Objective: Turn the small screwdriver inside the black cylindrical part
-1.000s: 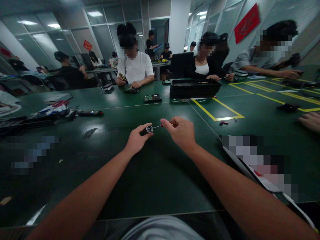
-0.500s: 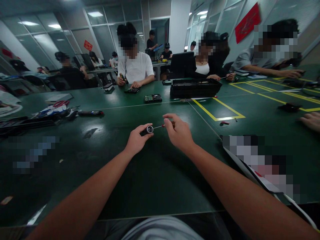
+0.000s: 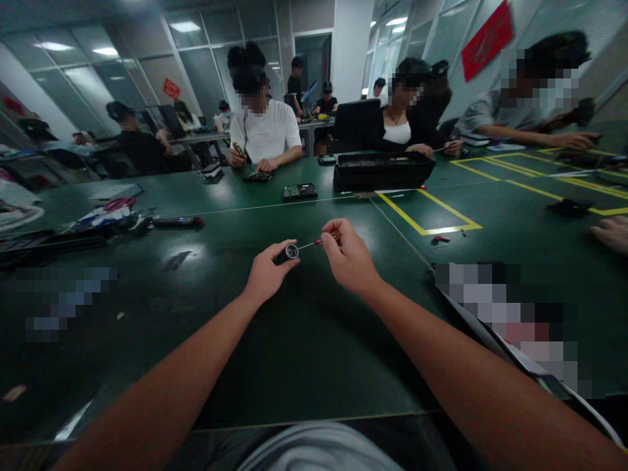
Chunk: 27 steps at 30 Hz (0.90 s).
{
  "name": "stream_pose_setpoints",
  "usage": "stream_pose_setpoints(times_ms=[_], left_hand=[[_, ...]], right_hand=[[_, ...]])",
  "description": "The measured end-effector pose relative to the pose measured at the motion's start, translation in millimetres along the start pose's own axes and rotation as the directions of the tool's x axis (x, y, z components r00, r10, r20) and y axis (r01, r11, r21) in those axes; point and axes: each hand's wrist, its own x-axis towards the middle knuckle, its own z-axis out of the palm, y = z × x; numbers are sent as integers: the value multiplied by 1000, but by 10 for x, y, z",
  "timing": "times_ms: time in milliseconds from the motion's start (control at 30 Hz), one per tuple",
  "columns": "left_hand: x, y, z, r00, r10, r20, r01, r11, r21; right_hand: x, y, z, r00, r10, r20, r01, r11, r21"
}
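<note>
My left hand (image 3: 267, 271) is closed round a small black cylinder (image 3: 291, 252) whose round, silver-rimmed end faces me. Its exact kind I cannot make out. In my right hand (image 3: 350, 256) is a screwdriver (image 3: 316, 242) with a thin metal shaft and a reddish handle, gripped between thumb and fingers. The shaft points left, and its tip is at the cylinder's rim; whether it goes inside is too small to tell. Both hands are held above the green table (image 3: 304, 353).
A long black housing (image 3: 383, 171) and a circuit-board device (image 3: 299, 191) lie beyond my hands. A black pen-like tool (image 3: 177, 222) is at the left. Yellow tape (image 3: 451, 230) marks the right side. Co-workers sit across the table, and a person's hand (image 3: 611, 232) rests at the right edge.
The screwdriver's handle has risen slightly with my right hand, so its shaft slants a little more. The cylinder stays in my left hand, nearly unmoved.
</note>
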Motion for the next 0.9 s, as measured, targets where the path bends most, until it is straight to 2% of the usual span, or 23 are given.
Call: stream_pose_setpoints(times_ms=[133, 200, 267, 333, 400, 467, 633, 733, 900], left_hand=[[-3, 18, -13, 999, 33, 4, -33, 999, 21], [-12, 29, -14, 995, 90, 33, -92, 995, 44], [-22, 46, -12, 985, 163, 55, -166, 984, 66], [-29, 66, -7, 976, 209, 59, -213, 974, 78], [-34, 86, -2, 975, 213, 62, -218, 972, 89], [-36, 101, 0, 978, 197, 69, -203, 974, 103], [-44, 111, -2, 986, 161, 51, -166, 979, 114], [-47, 119, -4, 989, 141, 44, -145, 982, 122], [-41, 111, -1, 993, 109, 42, -113, 984, 139]], right_hand=[[16, 24, 37, 998, 56, -19, -52, 984, 169], [37, 48, 47, 989, 138, -53, -120, 958, 260], [69, 94, 50, 957, 277, -87, -223, 893, 392], [104, 149, 47, 893, 448, -49, -343, 745, 572], [128, 189, 42, 859, 509, -46, -367, 676, 639], [131, 198, 43, 870, 485, -91, -331, 709, 623], [77, 153, 65, 942, 286, -177, -186, 881, 434], [47, 128, 57, 966, 202, -159, -138, 929, 343], [28, 15, -3, 983, 142, -117, -115, 970, 216]])
